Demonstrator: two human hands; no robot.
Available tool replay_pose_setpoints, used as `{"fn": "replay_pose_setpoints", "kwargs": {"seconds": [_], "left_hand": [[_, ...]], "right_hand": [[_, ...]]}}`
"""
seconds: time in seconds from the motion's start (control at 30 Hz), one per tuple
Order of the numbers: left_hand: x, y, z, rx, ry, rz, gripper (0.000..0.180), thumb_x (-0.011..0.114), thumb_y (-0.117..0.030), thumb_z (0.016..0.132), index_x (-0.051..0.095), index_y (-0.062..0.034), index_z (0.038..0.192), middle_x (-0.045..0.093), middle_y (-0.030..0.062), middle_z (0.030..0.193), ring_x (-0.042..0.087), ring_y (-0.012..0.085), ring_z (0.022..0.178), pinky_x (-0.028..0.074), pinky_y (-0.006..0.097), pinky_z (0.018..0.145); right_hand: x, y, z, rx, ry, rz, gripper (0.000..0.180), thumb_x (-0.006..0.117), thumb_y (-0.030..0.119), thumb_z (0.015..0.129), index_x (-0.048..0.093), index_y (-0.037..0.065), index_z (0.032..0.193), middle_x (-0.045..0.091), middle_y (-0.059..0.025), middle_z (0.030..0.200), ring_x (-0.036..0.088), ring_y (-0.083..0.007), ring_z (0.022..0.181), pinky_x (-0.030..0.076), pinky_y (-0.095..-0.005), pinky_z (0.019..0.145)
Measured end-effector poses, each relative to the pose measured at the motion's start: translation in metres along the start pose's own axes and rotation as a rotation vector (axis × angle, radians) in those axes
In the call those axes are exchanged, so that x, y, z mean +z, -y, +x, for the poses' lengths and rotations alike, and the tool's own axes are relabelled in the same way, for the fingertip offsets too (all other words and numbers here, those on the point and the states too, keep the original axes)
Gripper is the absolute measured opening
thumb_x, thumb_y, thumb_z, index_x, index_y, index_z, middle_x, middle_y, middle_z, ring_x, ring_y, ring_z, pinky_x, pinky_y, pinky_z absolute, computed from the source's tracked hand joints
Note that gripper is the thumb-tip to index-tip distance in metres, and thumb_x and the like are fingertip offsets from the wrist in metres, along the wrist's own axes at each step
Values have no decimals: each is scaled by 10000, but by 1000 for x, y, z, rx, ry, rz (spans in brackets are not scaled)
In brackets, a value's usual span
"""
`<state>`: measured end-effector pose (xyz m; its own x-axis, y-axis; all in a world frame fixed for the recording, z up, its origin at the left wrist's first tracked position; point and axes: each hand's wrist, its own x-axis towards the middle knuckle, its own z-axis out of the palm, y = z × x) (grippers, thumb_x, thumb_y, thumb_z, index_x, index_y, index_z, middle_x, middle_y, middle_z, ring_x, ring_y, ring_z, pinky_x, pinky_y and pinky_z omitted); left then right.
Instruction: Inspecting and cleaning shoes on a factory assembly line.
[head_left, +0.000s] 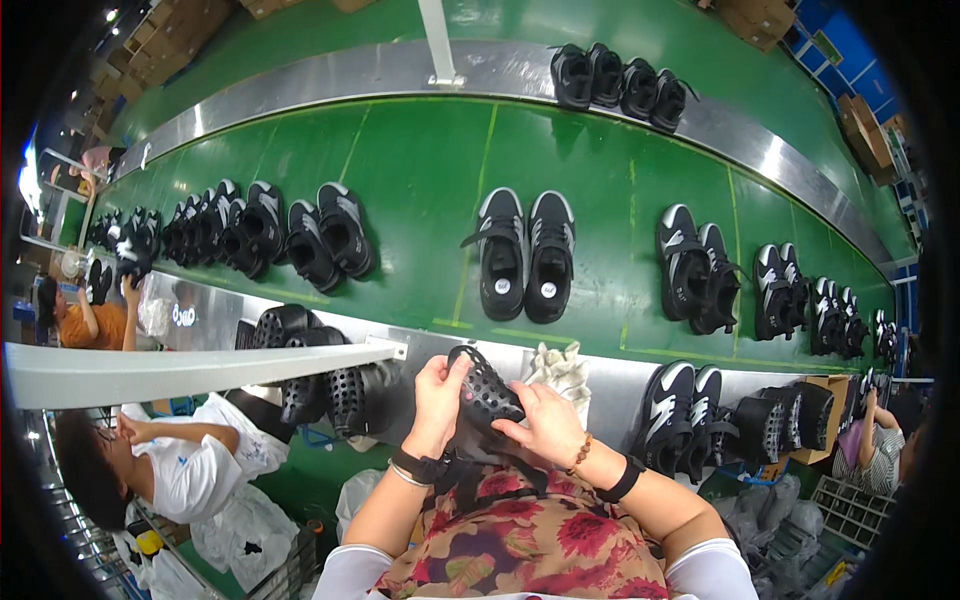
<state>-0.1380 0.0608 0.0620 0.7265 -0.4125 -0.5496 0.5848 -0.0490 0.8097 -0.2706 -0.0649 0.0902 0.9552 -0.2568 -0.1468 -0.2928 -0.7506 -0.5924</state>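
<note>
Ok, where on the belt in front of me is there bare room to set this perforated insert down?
Bare green belt lies on both sides of the centre pair of sneakers: a wide patch left, up to the clustered shoes, and a narrower one right, before the next pair. The left end is crowded. Both hands, left hand and right hand, grip the black perforated insert.

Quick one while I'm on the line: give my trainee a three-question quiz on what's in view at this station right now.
1. True or false: both hands hold the same black perforated shoe part.
2. Multiple choice: the pair of black and white sneakers straight ahead of the hands lies on A) the green conveyor belt, B) a cardboard box, C) the floor.
3. Fill in: just past the right hand, on the metal ledge, lies a bundle of pale ____.

Key: 1 true, the left hand grips it too. 2 A. 3 gloves, or a cloth; hard to tell.
</note>
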Motion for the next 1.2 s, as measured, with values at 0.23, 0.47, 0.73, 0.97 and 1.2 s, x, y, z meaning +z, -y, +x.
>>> {"fn": "replay_pose_setpoints", "kwargs": {"seconds": [0.23, 0.47, 0.73, 0.97, 1.2], "left_hand": [[34, -27, 70, 364, 65, 419, 252, 644, -199, 875, 602, 5, 1016, 612, 67, 836, 589, 165, 742, 483, 281, 678], [72, -31, 163, 863, 126, 1534, 466, 675, -81, 725, 557, -57, 1175, 537, 103, 1183, 500, 262, 1106, 409, 415, 873], [70, -42, 157, 995, 202, 1497, 410, 730, -165, 682, 601, -88, 1064, 599, 58, 889, 572, 244, 916, 408, 382, 840], [68, -44, 153, 901, 236, 1290, 230, 694, -124, 704, 633, -62, 917, 592, 92, 884, 569, 277, 900, 446, 393, 787], [52, -43, 154, 842, 204, 1194, 256, 644, -80, 743, 632, -10, 989, 589, 140, 896, 563, 330, 896, 453, 415, 818]], "right_hand": [[-60, -33, 9, 221, -177, 288, 502, 742, 362, 732, 599, -16, 1030, 654, -198, 875, 650, -343, 810, 516, -388, 720], [-79, -73, 30, 170, -22, 221, 419, 716, 322, 724, 648, -19, 957, 652, -183, 824, 646, -325, 786, 513, -383, 720], [-120, -57, 47, 125, -119, 215, 383, 738, 241, 706, 639, -19, 970, 630, -164, 825, 638, -319, 752, 516, -389, 687], [-56, -58, 123, 74, -41, -107, 262, 678, 218, 743, 561, -1, 824, 601, -180, 812, 625, -350, 780, 513, -428, 701], [31, -69, 173, 31, -320, -280, 446, 738, 189, 694, 489, -30, 992, 559, -165, 899, 563, -311, 839, 506, -391, 699]]}}
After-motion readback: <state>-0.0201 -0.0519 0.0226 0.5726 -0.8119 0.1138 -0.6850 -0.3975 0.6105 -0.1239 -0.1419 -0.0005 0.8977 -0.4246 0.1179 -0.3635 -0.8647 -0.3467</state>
